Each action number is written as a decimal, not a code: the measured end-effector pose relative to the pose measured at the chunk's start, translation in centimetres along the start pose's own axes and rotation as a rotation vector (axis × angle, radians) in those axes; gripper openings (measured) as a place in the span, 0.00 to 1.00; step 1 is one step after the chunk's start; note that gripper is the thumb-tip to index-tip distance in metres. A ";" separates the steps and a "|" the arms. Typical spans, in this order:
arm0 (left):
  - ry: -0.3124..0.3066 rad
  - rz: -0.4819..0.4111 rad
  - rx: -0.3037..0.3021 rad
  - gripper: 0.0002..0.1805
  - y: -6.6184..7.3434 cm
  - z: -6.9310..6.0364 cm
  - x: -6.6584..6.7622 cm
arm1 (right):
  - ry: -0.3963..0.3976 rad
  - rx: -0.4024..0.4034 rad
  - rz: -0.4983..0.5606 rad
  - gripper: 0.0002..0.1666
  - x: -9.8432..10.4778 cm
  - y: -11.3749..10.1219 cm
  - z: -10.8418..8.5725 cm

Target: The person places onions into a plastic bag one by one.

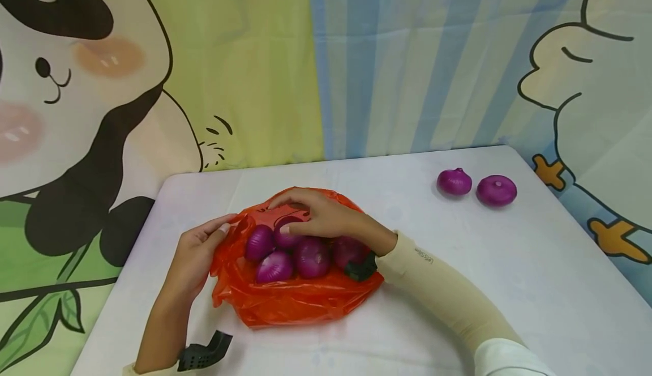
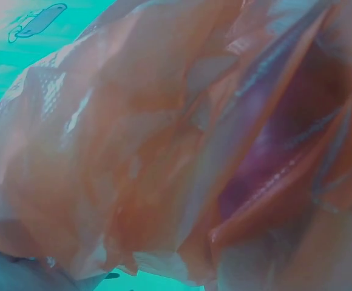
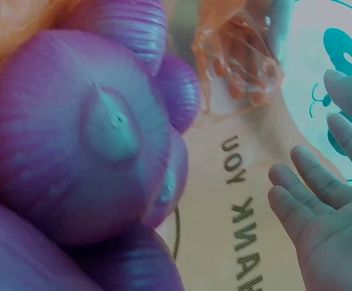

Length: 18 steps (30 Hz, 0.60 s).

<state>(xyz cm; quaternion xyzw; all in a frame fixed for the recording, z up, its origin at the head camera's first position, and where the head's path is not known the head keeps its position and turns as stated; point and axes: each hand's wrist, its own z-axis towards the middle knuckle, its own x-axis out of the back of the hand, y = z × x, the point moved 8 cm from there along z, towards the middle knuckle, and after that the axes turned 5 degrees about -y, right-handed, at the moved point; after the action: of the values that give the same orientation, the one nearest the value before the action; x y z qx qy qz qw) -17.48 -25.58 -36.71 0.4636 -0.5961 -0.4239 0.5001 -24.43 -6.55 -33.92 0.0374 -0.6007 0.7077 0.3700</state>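
A red-orange plastic bag [image 1: 300,302] lies on the table with its mouth open and several red onions [image 1: 312,257] inside. At the bag's left rim my left hand [image 1: 197,251] grips the plastic between thumb and fingers; the right wrist view shows those fingers through the film. Over the onions reaches my right hand [image 1: 321,213], palm down. In the right wrist view its fingers [image 3: 331,182] are spread and hold nothing, beside the onions [image 3: 73,139] and the bag's printed inner wall. Crumpled plastic [image 2: 133,121] fills most of the left wrist view.
Two more red onions, one [image 1: 454,182] with a pointed tip and one [image 1: 496,190] rounder, sit at the table's back right. The white table [image 1: 407,330] ends at a patterned curtain [image 1: 265,70]. Black wrist mounts [image 1: 206,353] are on my wrists.
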 end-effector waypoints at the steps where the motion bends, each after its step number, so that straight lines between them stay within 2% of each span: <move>1: 0.000 -0.001 0.001 0.25 0.0 0.0 0.0 | 0.006 0.017 0.008 0.25 0.2 -0.2 -0.1; 4: 0.000 0.001 0.005 0.25 -0.1 0.0 0.0 | 0.017 0.042 0.010 0.25 0.6 -0.5 -0.3; 9: 0.000 -0.004 0.014 0.25 -0.2 0.0 0.0 | 0.052 -0.005 0.039 0.26 1.4 -0.8 -0.8; 14: -0.008 -0.014 0.011 0.25 -0.2 0.1 -0.2 | 0.118 -0.028 0.076 0.25 3.1 -2.2 -1.7; 18: -0.012 -0.012 0.006 0.25 -0.2 0.2 -0.2 | 0.161 0.001 0.053 0.25 4.7 -2.9 -2.6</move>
<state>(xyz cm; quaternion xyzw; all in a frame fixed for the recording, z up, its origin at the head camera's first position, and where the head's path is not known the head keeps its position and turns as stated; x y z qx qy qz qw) -17.62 -25.43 -37.01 0.4659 -0.5977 -0.4279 0.4925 -25.18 -2.03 -29.91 -0.0352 -0.5694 0.7184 0.3981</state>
